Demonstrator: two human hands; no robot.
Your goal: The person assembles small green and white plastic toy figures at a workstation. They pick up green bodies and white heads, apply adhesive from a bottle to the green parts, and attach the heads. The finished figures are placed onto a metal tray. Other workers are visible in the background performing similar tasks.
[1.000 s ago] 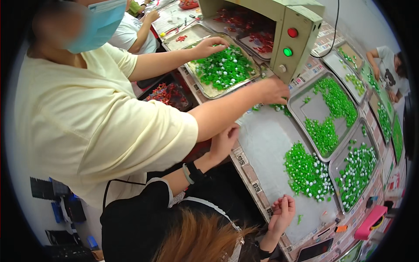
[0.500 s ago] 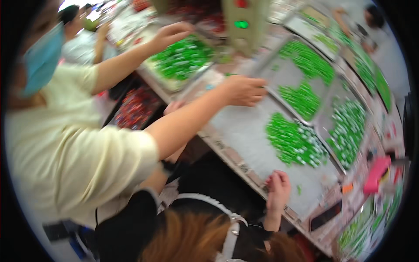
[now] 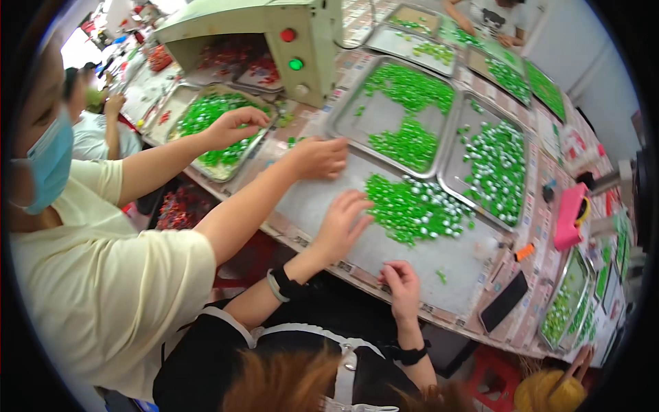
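Over a white sheet point(image 3: 309, 206) on the table, my left hand point(image 3: 341, 225) reaches toward a heap of small green and white bead-like pieces point(image 3: 412, 209). Its fingers are spread at the heap's left edge, with nothing visible in them. My right hand point(image 3: 403, 285) is above the sheet's near side, its thumb and fingertips drawn together. Whatever they hold, if anything, is too small to make out. A small green piece point(image 3: 441, 276) lies alone to its right. Black bands circle both my wrists.
At left, a co-worker in a pale yellow shirt point(image 3: 123, 275) stretches both arms over the table, one hand point(image 3: 319, 158) just beyond mine. Metal trays point(image 3: 446, 175) of green pieces stand behind the heap. A machine point(image 3: 302, 34), phone point(image 3: 503, 302) and pink tool point(image 3: 571, 216) are around.
The view has swung, so the table sits further left and lower. My left hand, mostly hidden behind the co-worker's arm before, now shows beside the heap. The co-worker's nearer hand stays above the sheet.
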